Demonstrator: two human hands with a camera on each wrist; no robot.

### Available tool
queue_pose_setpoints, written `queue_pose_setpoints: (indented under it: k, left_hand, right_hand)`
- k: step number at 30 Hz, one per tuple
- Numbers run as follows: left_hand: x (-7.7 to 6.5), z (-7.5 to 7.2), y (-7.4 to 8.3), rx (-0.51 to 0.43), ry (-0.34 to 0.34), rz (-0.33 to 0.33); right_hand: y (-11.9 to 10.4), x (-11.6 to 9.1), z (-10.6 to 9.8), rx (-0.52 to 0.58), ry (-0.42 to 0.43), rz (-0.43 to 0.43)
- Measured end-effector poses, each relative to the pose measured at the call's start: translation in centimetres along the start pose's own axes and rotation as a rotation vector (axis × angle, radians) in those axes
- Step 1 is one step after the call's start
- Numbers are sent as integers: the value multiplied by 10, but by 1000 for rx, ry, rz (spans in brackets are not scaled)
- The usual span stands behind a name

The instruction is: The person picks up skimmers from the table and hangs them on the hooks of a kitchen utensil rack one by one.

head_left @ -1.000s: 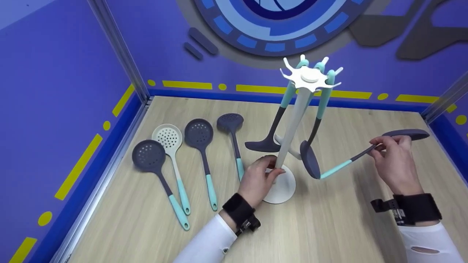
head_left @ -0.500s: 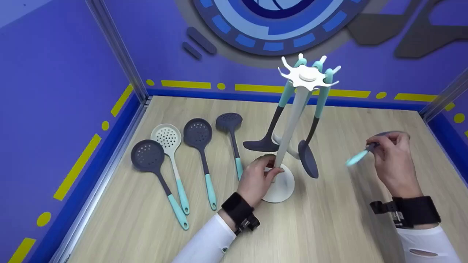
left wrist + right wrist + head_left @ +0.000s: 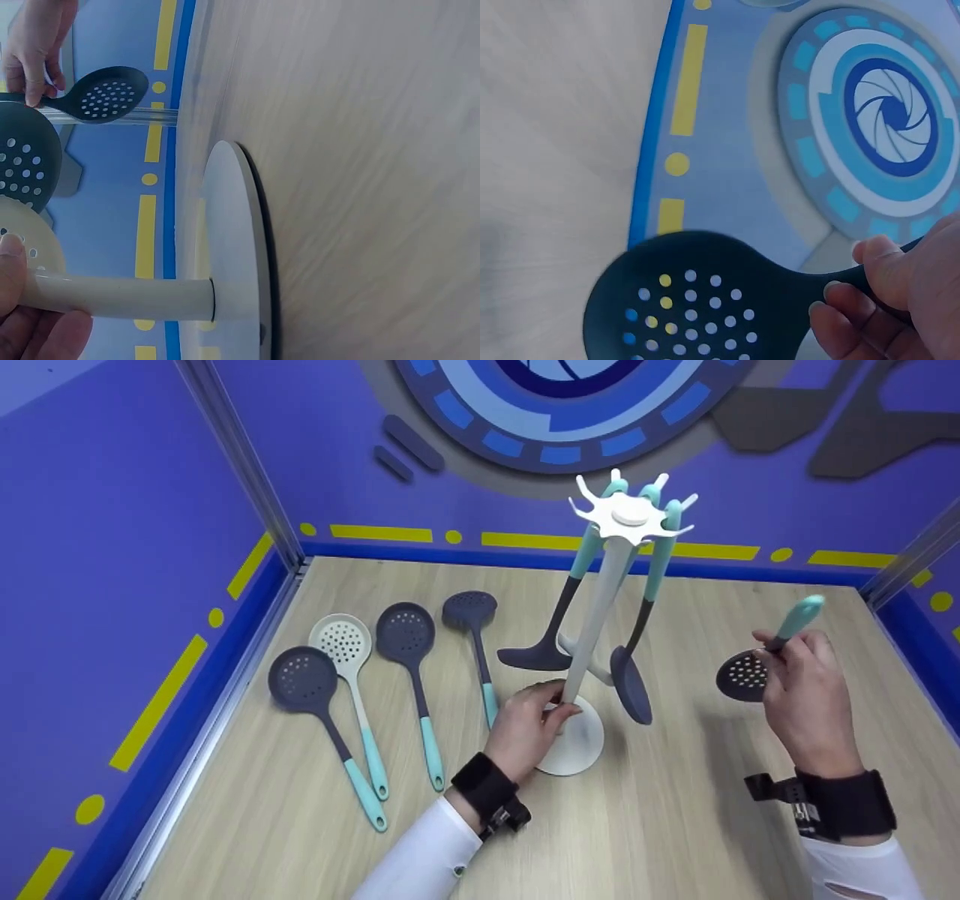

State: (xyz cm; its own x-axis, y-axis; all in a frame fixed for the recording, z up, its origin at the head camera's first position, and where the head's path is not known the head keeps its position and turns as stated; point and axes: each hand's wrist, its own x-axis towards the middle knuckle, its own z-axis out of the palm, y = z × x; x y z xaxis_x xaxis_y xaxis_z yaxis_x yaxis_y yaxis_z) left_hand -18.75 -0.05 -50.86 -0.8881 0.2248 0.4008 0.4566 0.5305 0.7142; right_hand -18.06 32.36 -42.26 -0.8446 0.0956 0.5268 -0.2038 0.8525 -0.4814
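My left hand (image 3: 525, 731) grips the lower pole of a white utensil stand (image 3: 596, 615), just above its round base (image 3: 232, 225). In my right hand (image 3: 810, 701) is a dark slotted spoon (image 3: 697, 300), pinched at its neck. Its perforated head hangs low to the left of the fingers, and its mint handle (image 3: 799, 616) points up. Several utensils hang from the stand's hooked top (image 3: 630, 514), among them a dark turner (image 3: 536, 658) and a dark ladle-like spoon (image 3: 631, 686). A pale one behind the pole is partly hidden.
Left of the stand lie a dark skimmer (image 3: 304, 679), a white skimmer (image 3: 342, 639), another dark skimmer (image 3: 406, 634) and a dark perforated masher-like tool (image 3: 470, 611). Blue panels (image 3: 150, 547) enclose the wooden table (image 3: 637, 825) at the back and sides.
The slotted spoon has turned in my right hand: its handle swung from pointing left to pointing up, and its head came from the far right to the left. My left hand stays on the pole.
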Motion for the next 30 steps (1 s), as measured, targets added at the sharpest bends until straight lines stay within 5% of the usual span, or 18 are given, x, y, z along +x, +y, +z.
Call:
queue_pose_setpoints:
  k: [13, 21, 30]
  left_hand:
    - [2, -5, -1, 12, -125, 4]
    - [2, -4, -2, 22, -102, 8]
    - [1, -2, -2, 3, -92, -2]
  right_hand:
    - [-54, -6, -16, 142, 83, 18]
    - [-70, -11, -26, 147, 91, -105]
    - [-86, -24, -27, 136, 89, -125]
